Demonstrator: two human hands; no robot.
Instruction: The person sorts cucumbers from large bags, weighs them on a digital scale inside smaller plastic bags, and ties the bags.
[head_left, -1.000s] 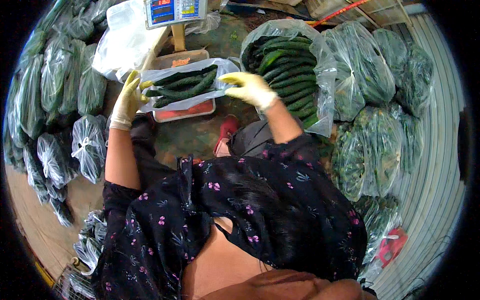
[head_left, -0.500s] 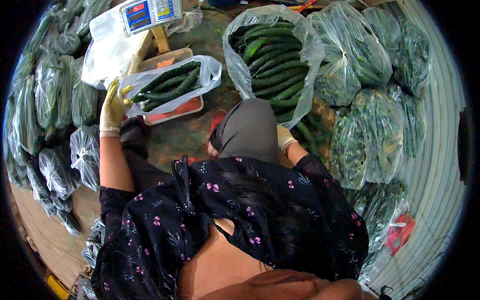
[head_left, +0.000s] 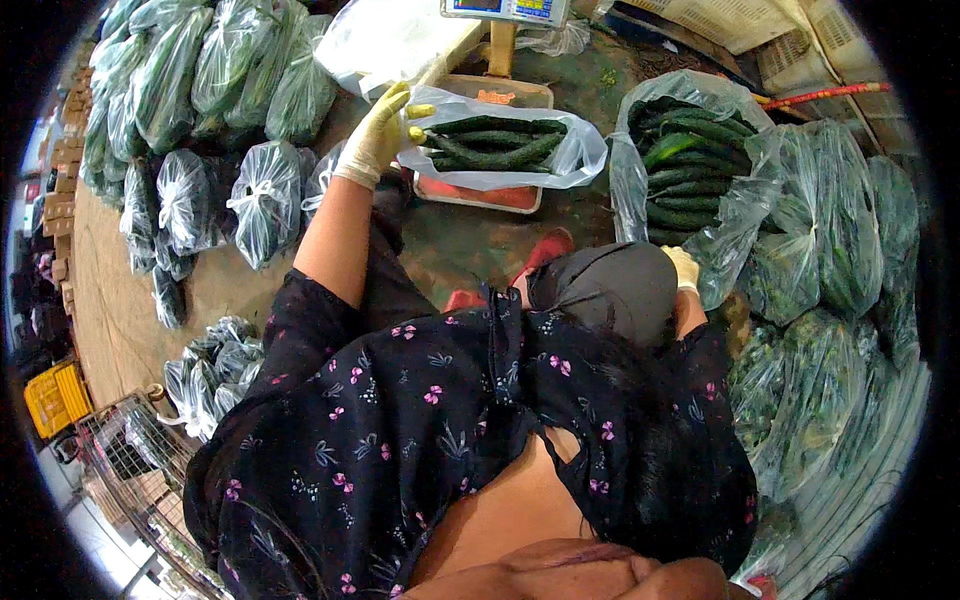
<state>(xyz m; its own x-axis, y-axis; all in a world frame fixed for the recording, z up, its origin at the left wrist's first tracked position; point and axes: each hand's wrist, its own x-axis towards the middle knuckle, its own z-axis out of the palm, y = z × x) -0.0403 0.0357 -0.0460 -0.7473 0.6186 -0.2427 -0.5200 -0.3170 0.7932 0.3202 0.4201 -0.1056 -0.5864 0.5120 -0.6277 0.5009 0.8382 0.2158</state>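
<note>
My left hand [head_left: 375,140], in a pale yellow glove, is closed at the near-left end of a clear plastic bag [head_left: 585,150], its fingers curled at the bag's edge. Several dark green cucumbers [head_left: 495,143] lie side by side in that bag, which rests on the red-and-white tray of a weighing scale [head_left: 480,192]. My right hand [head_left: 684,268], also gloved, is low beside my right knee, close to a large open plastic bag [head_left: 628,165] full of cucumbers. My knee and the bag hide most of its fingers, so its grip does not show.
The scale's display [head_left: 505,8] stands on a post at the top edge. A white stack of plastic bags [head_left: 400,40] lies left of it. Filled, tied bags [head_left: 265,200] line the left, and more bags [head_left: 810,230] the right. A wire cart [head_left: 135,440] is at lower left.
The whole view has swung to the left, so everything sits farther right. My left hand stays at the cucumber bag on the scale; my right hand stays by my knee.
</note>
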